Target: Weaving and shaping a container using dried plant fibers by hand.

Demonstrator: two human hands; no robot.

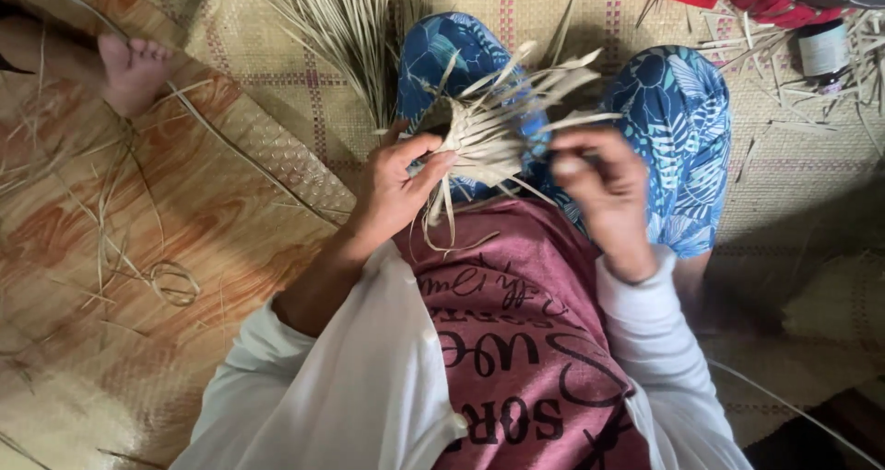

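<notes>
Two hands [396,189] [604,189], one woven piece [484,143]

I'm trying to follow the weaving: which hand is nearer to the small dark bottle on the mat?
The right hand. The bottle stands on the mat up and to its right, well apart. The left hand grips the woven strips, farther away.

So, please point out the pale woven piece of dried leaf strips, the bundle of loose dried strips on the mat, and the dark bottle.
pale woven piece of dried leaf strips [487,143]: head view, woven middle.
bundle of loose dried strips [343,23]: head view, middle of strands.
dark bottle [823,51]: head view, its label.
</notes>
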